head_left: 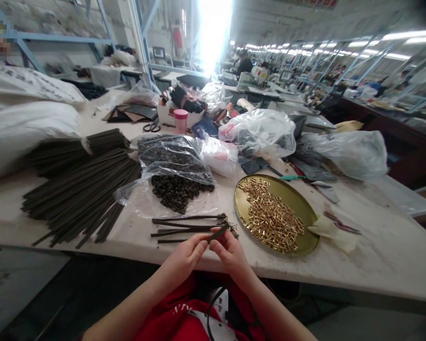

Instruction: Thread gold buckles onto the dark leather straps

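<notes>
Both my hands meet at the table's front edge around one dark strap (218, 233). My left hand (190, 253) pinches it between thumb and fingers. Close beside it, my right hand (230, 253) is closed on the same strap, whose end points up and to the right. Just beyond my hands lie several finished-looking dark straps (184, 219) with gold metal pieces (230, 225) at their right ends. A round gold tray (310, 215) to the right carries a heap of small gold rectangular buckles (273, 213). Small dark loops (177, 192) spill from a clear plastic bag (175, 151).
Bundled dark strips (81, 189) fan out at the left, near white sacks (31, 109). Behind stand a pink-lidded jar (181, 121), black scissors (151, 126) and plastic bags (259, 130). Cloth scraps (335, 232) lie right of the tray.
</notes>
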Motion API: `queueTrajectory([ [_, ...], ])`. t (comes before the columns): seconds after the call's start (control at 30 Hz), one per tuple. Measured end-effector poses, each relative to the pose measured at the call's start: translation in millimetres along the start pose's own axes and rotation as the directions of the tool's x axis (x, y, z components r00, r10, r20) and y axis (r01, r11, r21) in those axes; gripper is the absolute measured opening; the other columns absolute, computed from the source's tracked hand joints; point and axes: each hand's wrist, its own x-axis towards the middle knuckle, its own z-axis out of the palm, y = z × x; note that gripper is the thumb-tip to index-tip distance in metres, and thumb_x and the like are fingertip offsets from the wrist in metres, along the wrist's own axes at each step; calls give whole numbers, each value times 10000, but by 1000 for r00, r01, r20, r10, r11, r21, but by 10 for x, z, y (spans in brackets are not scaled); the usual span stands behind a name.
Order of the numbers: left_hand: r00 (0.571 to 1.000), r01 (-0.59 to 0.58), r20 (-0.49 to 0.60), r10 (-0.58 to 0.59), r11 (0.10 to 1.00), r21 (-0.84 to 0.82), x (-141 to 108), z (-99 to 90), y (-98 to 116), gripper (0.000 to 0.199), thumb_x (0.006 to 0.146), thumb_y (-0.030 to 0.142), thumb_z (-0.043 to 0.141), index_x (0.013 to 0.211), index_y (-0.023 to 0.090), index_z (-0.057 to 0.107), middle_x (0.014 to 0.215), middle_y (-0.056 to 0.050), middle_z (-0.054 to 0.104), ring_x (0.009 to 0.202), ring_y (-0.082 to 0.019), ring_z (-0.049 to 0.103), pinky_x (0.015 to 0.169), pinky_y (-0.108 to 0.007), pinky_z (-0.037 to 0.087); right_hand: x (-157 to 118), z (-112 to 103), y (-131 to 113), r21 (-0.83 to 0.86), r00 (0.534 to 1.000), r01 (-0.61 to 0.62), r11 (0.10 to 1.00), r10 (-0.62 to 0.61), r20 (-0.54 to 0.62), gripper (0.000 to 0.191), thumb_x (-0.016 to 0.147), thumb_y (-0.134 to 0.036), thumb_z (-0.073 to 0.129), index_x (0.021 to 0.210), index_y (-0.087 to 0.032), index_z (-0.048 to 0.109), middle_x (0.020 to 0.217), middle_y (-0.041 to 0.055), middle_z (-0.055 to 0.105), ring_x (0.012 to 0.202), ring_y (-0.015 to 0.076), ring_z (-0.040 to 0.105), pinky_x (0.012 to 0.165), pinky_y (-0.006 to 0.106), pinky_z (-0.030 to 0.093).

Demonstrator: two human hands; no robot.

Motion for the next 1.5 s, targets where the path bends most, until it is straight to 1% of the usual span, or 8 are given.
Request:
queueTrajectory([
  [0.1,991,135,37,-132,985,-105,67,-24,-29,265,815,404,455,742,164,538,565,32,461,519,-92,419,498,-185,335,311,-533,-140,-502,982,131,855,-180,-51,219,819,-379,497,944,-217,579,811,41,616,730,182,558,661,296,442],
  [0.17,970,243,82,-231,944,-222,123,-1,-49,273,808,428,435,728,170,481,467,83,308,400,-63,248,386,-173,200,614,-924,-230,-874,952,62,481,-292,-93,226,844,-350,439,951,-201,573,857,60,618,739,181,563,665,296,438],
  [0.33,933,360,162,-322,864,-352,271,110,-11,249,791,420,394,747,176,419,575,49,494,343,-32,269,341,-164,153,1266,-1453,-222,-977,951,-63,202,-285,-120,96,751,-186,527,716,-151,610,788,125,603,770,236,570,696,340,391],
  [0.57,938,346,149,-313,869,-354,379,111,20,130,748,278,416,795,162,451,677,30,537,359,-23,312,341,-163,196,1186,-1283,-290,-999,965,25,44,-262,13,145,791,-175,482,697,-149,588,810,139,609,793,245,576,728,349,394],
  [0.77,978,208,81,-192,910,-358,403,80,148,288,769,441,458,794,154,463,596,64,450,364,-20,244,350,-178,155,486,-579,-564,-789,811,571,227,-305,499,113,839,-174,446,804,-196,551,972,85,624,859,190,587,764,309,451],
  [0.87,983,183,54,-175,954,-238,301,37,235,286,748,432,516,740,149,476,570,64,429,414,-31,288,382,-176,194,206,-314,-637,-690,773,634,349,-254,582,129,845,-161,434,795,-203,546,876,65,626,781,176,592,696,298,461],
  [1.1,991,130,10,-133,945,-299,-64,-16,324,243,776,381,513,808,140,509,594,57,433,418,-33,295,382,-175,203,-29,-59,-531,-250,964,128,960,-61,260,252,755,-279,594,982,-223,500,815,16,617,717,148,594,667,293,471],
  [1.5,999,39,-12,-51,866,-498,-217,89,177,231,804,371,521,778,143,490,577,60,416,415,-22,254,390,-182,166,-245,150,-443,64,991,-51,997,43,124,200,785,-368,582,833,-176,610,683,0,586,666,127,512,676,287,407],
])
